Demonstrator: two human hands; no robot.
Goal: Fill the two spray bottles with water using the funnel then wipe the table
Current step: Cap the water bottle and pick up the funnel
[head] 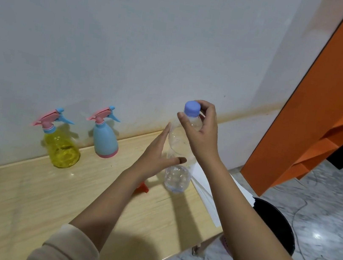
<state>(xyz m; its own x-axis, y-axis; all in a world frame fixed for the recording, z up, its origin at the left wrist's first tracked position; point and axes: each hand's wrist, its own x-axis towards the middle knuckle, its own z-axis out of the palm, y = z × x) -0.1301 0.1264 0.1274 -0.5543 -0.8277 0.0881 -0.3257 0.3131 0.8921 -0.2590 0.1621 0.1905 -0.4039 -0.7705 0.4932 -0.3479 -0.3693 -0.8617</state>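
Centre frame: the right hand curls its fingers round the blue cap of the clear water bottle, upright on the bench. The left hand lies straight-fingered along its side, thumb across the front. The orange funnel peeks from behind that wrist. At left, the yellow spray bottle and the blue spray bottle stand by the wall.

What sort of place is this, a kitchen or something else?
Most likely a plain room in a home or small office: a light wooden table stands against a stained white wall, a black bin sits on the marble-patterned floor, and orange shelving is at the right.
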